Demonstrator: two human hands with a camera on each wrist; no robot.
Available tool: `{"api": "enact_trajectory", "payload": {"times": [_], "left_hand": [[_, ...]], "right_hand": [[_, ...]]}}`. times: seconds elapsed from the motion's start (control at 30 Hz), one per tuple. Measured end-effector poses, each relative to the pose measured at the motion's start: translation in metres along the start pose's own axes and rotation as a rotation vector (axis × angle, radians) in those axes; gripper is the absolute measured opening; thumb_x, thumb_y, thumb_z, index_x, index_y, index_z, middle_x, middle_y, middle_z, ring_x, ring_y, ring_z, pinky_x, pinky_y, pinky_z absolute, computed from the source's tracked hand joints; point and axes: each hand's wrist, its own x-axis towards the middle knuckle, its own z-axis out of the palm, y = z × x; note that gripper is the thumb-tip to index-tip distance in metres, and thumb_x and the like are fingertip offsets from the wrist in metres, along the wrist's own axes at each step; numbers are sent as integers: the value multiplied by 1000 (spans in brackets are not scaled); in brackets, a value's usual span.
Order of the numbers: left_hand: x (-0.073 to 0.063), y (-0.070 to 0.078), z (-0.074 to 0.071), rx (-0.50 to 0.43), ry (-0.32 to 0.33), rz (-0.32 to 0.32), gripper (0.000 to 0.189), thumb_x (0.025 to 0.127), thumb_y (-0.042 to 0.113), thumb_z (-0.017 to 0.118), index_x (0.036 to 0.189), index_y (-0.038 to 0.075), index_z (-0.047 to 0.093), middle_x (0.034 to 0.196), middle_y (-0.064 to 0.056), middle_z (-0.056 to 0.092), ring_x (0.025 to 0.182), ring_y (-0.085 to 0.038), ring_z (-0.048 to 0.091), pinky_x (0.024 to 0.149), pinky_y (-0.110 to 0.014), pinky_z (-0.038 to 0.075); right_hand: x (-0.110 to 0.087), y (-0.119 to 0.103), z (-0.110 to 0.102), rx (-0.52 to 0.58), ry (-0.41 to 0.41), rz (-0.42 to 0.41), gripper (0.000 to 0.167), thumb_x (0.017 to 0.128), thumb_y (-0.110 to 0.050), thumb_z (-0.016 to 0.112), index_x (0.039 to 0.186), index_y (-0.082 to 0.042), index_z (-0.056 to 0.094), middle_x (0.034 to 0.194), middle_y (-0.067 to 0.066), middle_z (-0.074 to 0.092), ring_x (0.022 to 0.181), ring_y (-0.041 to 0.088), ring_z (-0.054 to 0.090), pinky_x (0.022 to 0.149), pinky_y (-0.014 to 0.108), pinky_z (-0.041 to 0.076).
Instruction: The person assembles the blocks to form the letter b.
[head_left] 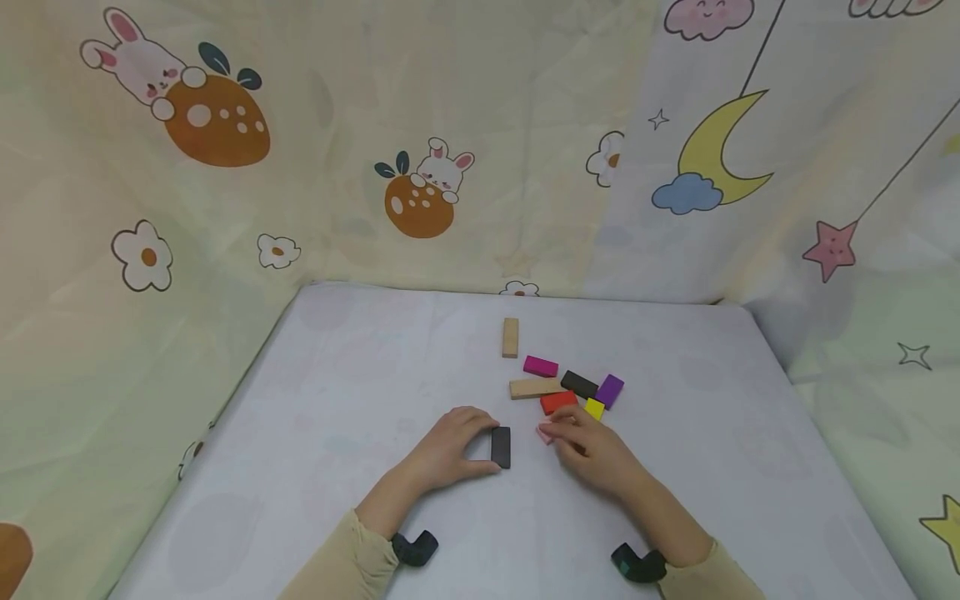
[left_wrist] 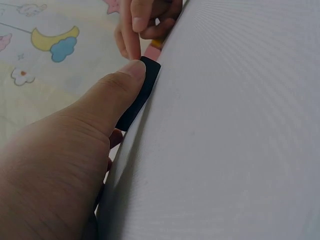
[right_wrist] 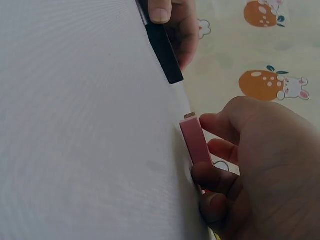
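Pink block (right_wrist: 194,139) pinched by right hand (head_left: 596,457), black block (head_left: 502,447) gripped by left hand (head_left: 450,450).
Best kept level, with light pressure.

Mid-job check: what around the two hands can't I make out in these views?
Head view: part of the pink block, behind the right hand.
Head view: near end of the yellow block, behind that hand.
Right wrist view: one end of the dark block at the left hand, cut off by the top edge.
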Motion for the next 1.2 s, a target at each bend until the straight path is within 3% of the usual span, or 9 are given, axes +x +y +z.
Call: {"api": "enact_trajectory", "payload": {"times": [0.27, 0.4, 0.53, 0.73, 0.9, 1.2], "left_hand": [[0, -2, 2, 8, 12, 14, 67, 83, 65, 68, 136, 27, 56, 135, 9, 56, 132, -13, 46, 115, -36, 37], [0, -2, 2, 6, 11, 16, 68, 83, 67, 65, 136, 27, 55, 135, 9, 56, 133, -13, 46, 115, -37, 36], [0, -1, 1, 2, 10, 16, 68, 83, 67, 65, 137, 27, 55, 136, 9, 55, 134, -13, 45, 116, -37, 36], [0, -1, 1, 7, 6, 7, 68, 83, 67, 65, 137, 27, 55, 137, 8, 55, 135, -14, 45, 116, -37, 35], [-1, 0, 0, 8, 1, 0, 68, 83, 67, 65, 137, 27, 55, 137, 8, 55, 134, -13, 45, 116, -37, 36], [0, 1, -1, -9, -12, -9, 72, 82, 65, 67, 140, 26, 53, 138, 8, 55, 135, -15, 45, 116, -38, 35]], "right_hand": [[-1, 2, -2, 36, -30, -37, 27, 95, -21, 63, 117, -33, 74, 128, -16, 59, 124, 16, 57, 102, 46, 51], [0, 4, -2, 98, 19, 29, 26, 92, -23, 69, 117, -29, 70, 131, -11, 57, 102, 13, 60, 86, 31, 57], [2, 4, 0, 98, 35, 122, 36, 85, -36, 77, 119, -29, 65, 129, -9, 55, 83, 8, 52, 68, 18, 50], [3, 1, 1, 57, -12, 165, 55, 77, -46, 82, 125, -29, 62, 129, -9, 55, 84, 9, 53, 68, 18, 52], [2, 2, 1, 19, -20, 134, 57, 79, -41, 82, 130, -30, 60, 132, -9, 56, 89, 6, 53, 74, 16, 53], [2, 3, 0, 42, -34, 129, 56, 80, -34, 82, 131, -28, 60, 131, -8, 54, 86, 9, 52, 69, 17, 52]]}}
